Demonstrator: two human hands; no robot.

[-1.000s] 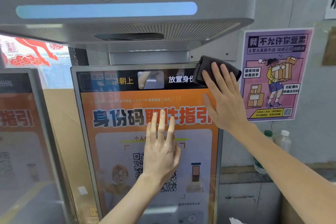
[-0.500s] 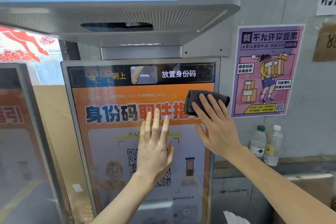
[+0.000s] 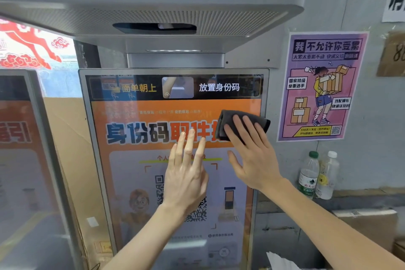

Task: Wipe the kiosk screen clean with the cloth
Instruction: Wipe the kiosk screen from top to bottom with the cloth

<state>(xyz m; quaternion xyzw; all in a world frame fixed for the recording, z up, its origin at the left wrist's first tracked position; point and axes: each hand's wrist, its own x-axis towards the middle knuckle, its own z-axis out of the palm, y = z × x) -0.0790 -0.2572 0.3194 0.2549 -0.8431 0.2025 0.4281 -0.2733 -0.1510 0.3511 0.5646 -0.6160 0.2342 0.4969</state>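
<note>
Kiosk screen (image 3: pixel 122 160): portrait panel, long axis vertical, orange poster and QR code displayed; left hand (image 3: pixel 186 180) laid flat at mid-screen, fingers straight; right hand (image 3: pixel 254 155) pressed, fingers extended, on dark folded cloth (image 3: pixel 229 116), lying crosswise at the screen's right edge.

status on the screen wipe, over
Right hand flat, pressing cloth on screen, right edge. Left hand flat mid-screen, in the wipe path.
</note>
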